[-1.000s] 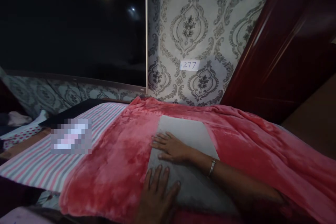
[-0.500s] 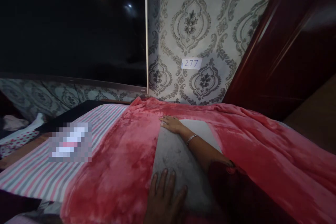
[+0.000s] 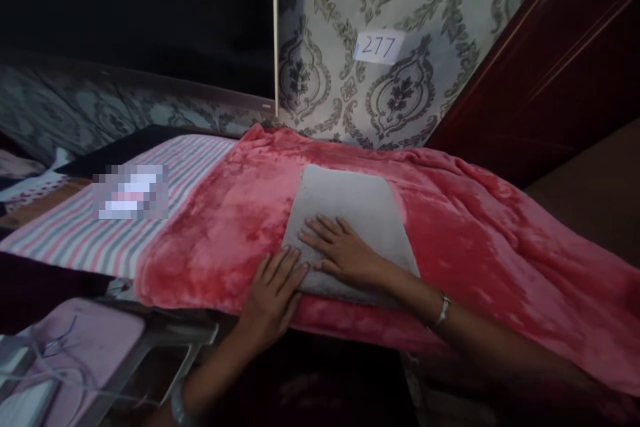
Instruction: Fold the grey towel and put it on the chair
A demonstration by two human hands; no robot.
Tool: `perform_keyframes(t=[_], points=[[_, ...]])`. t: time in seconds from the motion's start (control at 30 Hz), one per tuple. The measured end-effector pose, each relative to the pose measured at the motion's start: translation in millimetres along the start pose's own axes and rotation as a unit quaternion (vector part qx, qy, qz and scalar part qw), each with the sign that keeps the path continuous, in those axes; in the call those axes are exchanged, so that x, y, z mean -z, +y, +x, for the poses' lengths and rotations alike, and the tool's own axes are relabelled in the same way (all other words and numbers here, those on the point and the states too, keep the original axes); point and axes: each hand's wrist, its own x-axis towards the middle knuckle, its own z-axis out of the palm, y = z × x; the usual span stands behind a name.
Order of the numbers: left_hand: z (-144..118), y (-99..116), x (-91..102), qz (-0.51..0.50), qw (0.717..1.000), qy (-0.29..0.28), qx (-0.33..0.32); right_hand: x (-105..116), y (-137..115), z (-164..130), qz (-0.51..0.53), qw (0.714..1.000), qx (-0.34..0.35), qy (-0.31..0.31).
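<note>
**Both hands flat on grey cloth laid over red blanket**

The grey cloth [image 3: 350,213] lies as a flat rectangle on top of a red plush blanket [image 3: 235,220], roughly in the middle of the blanket's near half. Its far edge runs straight; its near edge sits close to where the blanket drops over the front of the surface.

The right hand [image 3: 345,253] rests palm down on the lower left part of the grey cloth, fingers extended and slightly spread, pointing left and away. Its grip is open and flat, clasping nothing. A metal bangle [image 3: 442,311] sits on that wrist.

The left hand [image 3: 273,293] lies palm down at the cloth's near left corner, fingertips touching the grey edge, the palm on the red blanket. Fingers are straight and close together; the grip is flat, pinching nothing. The two hands lie just beside each other, fingertips near touching.

The blanket covers the right portion of a striped sheet [image 3: 100,240], pink, grey and white, which shows bare on the left. Behind stands patterned wallpaper [image 3: 345,80] carrying a small white label [image 3: 379,47] marked 277. A dark red wooden panel [image 3: 550,67] stands on the right. A pink item [image 3: 85,340] with thin cords lies at lower left, below the bedding.
</note>
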Motion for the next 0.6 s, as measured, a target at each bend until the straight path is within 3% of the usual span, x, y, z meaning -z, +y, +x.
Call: perform_keyframes(t=[0.1,0.2,0.3,0.37,0.43,0.5,0.6], points=[[-6.4,-3.2,-0.3,-0.007,0.999,-0.038,0.016,-4.4,-5.9,-14.8,0.027,1.0,-0.007,0.012],[-7.2,-3.2,7.4,-0.066,0.993,-0.075,0.055,-4.4,7.1,-23.3,0.077,0.997,-0.025,0.012],[-0.6,-1.7,24.1,-0.18,0.963,-0.08,0.186,-8.1,28.1,-52.3,0.136,0.986,-0.07,0.061],[8.7,-1.4,35.3,-0.269,0.908,-0.045,0.318,-14.5,38.8,-83.3,0.183,0.965,-0.121,0.145],[21.4,-3.5,42.4,-0.362,0.827,-0.009,0.431,-22.0,42.9,-115.3,0.24,0.916,-0.194,0.256],[35.3,-8.8,44.2,-0.454,0.741,0.016,0.495,-28.8,40.4,-140.6,0.323,0.836,-0.273,0.349],[53.9,-20.5,41.7,-0.566,0.629,0.026,0.533,-35.9,30.4,-158.1,0.464,0.714,-0.335,0.403]])
